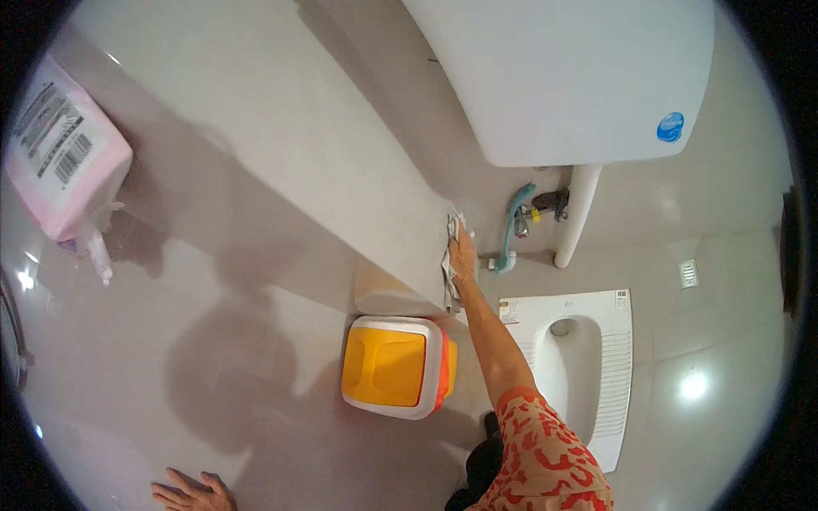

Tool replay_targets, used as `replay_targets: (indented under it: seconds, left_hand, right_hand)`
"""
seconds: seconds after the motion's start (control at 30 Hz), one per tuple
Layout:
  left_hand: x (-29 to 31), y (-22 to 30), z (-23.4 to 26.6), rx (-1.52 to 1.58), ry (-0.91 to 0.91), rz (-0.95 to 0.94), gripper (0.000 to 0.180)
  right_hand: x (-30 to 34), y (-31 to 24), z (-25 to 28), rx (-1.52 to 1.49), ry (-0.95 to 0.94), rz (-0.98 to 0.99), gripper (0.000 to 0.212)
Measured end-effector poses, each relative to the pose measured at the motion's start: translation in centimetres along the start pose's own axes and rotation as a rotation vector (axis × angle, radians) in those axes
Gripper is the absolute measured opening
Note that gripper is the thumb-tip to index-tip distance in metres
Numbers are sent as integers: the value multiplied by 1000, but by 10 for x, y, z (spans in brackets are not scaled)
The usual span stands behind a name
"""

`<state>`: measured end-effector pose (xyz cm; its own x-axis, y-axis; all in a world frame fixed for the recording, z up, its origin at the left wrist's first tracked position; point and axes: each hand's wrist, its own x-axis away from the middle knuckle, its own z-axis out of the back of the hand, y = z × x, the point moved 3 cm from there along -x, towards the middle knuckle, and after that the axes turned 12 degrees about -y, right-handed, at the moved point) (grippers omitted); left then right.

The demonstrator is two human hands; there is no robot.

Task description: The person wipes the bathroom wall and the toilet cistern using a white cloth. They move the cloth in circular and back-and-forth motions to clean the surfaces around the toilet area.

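Note:
My right hand (463, 255) reaches forward and presses a whitish cloth (449, 266) against the pale tiled wall (383, 213), near its corner. Part of the cloth bunches out around the fingers, and the fingertips are partly hidden by it. Down at the lower left edge, my left hand (196, 494) shows with its fingers spread and nothing in it. It appears to rest on a tiled surface; its wrist is cut off by the frame.
A yellow-lidded bin (385, 368) stands left of my right forearm. To the right lies a white squat toilet (567, 349), with a white cistern (588, 77), pipe (581, 213) and teal hose (514, 217) beyond it. A floor drain (688, 273) is farther right. A pink-and-white package (72, 157) hangs upper left.

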<state>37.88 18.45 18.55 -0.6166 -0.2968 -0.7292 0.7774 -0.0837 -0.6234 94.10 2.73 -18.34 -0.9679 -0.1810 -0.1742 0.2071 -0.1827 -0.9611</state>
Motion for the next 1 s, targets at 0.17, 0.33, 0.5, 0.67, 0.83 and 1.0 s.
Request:
replay_targets:
  seconds: [0.17,0.33,0.5,0.67,0.83,1.0]
  left_hand:
    - [-5,0,2,-3,2,-29,72]
    - [10,-7,-3,-15,85,-11,62]
    - [-3,-3,-4,41,188,9,58]
    - [-2,-8,-1,88,155,47,57]
    - [-4,-7,0,95,160,23,56]
    - [4,-9,-12,66,-36,13,68]
  right_hand:
    - [58,93,-28,-285,-20,-277,56]
    - [76,9,-5,-378,-89,-336,53]
    - [43,-119,34,-522,-72,-43,52]
    - [39,-272,73,-481,-165,359,51]
    - [-1,-304,77,-453,-149,522,51]
    - [-52,-260,68,-510,-109,288,52]
